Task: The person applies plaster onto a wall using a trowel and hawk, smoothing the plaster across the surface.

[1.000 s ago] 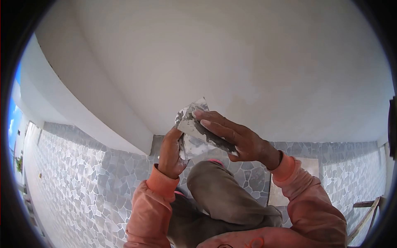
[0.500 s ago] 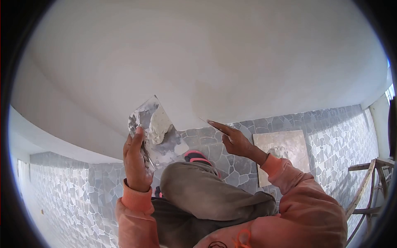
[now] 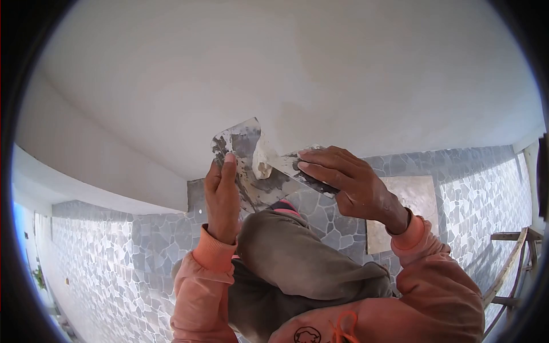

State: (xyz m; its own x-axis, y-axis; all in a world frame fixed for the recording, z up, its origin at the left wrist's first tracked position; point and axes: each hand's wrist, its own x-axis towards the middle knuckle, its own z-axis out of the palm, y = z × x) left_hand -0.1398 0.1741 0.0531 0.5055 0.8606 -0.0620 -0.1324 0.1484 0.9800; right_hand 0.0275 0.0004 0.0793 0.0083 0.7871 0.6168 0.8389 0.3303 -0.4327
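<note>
My left hand (image 3: 223, 200) is closed on the edge of a wide metal plastering blade (image 3: 245, 150), thumb on its face, held tilted over my knee. White putty (image 3: 261, 159) sits in a lump on the blade's right side. My right hand (image 3: 359, 184) grips a putty knife (image 3: 290, 166), fingers lying across its smeared back. The knife's edge meets the putty on the left blade. Its handle is mostly hidden by my fingers.
A smooth pale wall (image 3: 366, 74) rises close in front, with a darker patch in its middle. Below lies a stone-patterned floor (image 3: 148, 246). A beige, putty-marked board (image 3: 414, 200) rests on it at right, near a wooden ladder-like frame (image 3: 506, 268).
My left hand has moved right and slightly up with the plastering blade. My right hand has turned the putty knife over flat and brought it against the putty, from apart before.
</note>
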